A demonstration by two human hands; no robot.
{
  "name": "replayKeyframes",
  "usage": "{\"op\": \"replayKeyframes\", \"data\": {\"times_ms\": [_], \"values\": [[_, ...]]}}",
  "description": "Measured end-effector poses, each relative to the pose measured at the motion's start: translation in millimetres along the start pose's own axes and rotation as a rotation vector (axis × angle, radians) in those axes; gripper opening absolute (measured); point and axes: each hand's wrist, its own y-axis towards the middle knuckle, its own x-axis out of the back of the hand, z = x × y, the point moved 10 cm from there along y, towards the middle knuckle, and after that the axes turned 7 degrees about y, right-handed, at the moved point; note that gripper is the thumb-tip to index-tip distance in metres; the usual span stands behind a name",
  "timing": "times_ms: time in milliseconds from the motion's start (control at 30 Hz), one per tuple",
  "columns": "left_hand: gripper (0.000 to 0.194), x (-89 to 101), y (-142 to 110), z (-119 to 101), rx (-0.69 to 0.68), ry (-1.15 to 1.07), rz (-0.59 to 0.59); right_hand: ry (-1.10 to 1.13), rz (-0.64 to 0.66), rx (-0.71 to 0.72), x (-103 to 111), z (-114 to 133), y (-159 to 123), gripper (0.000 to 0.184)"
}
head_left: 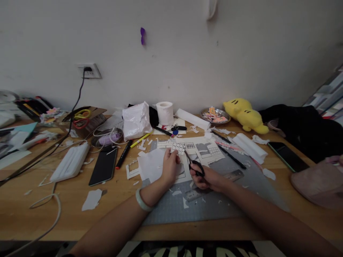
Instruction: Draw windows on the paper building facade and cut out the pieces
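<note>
My left hand (169, 166) pinches a small white paper cutout (178, 147) printed with a grid of little shapes, holding it up above the grey cutting mat (214, 203). A pale green bangle sits on that wrist. My right hand (207, 177) grips black-handled scissors (195, 164), whose blades point up-left and meet the edge of the cutout. Under both hands lie white printed sheets (203, 148) and loose paper scraps.
On the wooden desk (69, 200): a black phone (103, 166), a white case (70, 162), black and yellow markers (123, 154), a tissue roll (164, 112), a yellow plush toy (245, 115), a green-edged phone (287, 156), a metal ruler (211, 185), pens and cables.
</note>
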Motion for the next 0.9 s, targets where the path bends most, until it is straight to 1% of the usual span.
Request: {"op": "replayKeyframes", "data": {"times_ms": [300, 500, 800, 900], "values": [[0.016, -14.1, -6.1, 4.2, 0.065, 0.048, 0.106, 0.062, -0.043, 0.006, 3.2, 1.0, 1.6, 0.038], [0.022, -22.7, -8.8, 10.8, 0.127, 0.053, 0.179, 0.067, -0.047, 0.020, 2.9, 2.6, 1.7, 0.041], [0.025, -23.2, -8.6, 16.7, 0.171, 0.023, 0.186, 0.069, -0.047, 0.025, 3.6, 2.0, 1.9, 0.039], [0.029, -22.4, -8.4, 19.4, 0.189, 0.006, 0.179, 0.082, -0.039, 0.013, 3.5, 1.2, 2.1, 0.038]]}}
